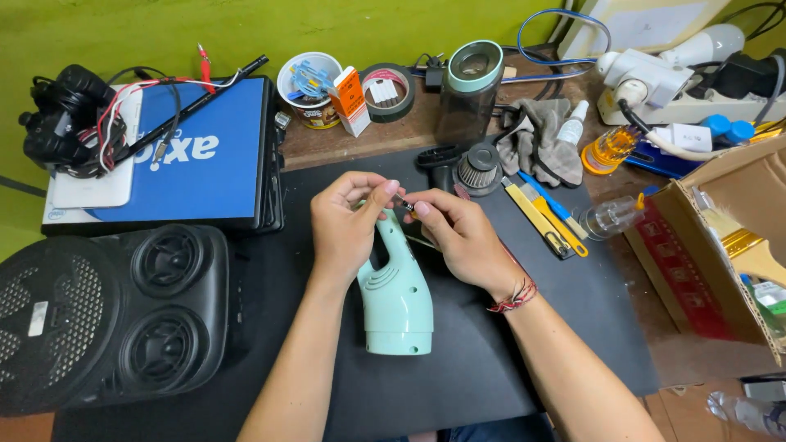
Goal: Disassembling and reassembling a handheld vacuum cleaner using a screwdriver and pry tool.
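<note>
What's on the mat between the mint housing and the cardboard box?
Head view: only the right hand and its forearm cross there; otherwise the black mat is bare between the mint housing and the cardboard box.

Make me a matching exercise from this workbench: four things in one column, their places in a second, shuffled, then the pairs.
1. mint green housing
2. black speaker
3. tape roll
4. cardboard box

A. far edge, by the orange carton
B. right side of bench
C. on the mat, under both hands
D. near left corner

Pairs: 1-C, 2-D, 3-A, 4-B
</note>
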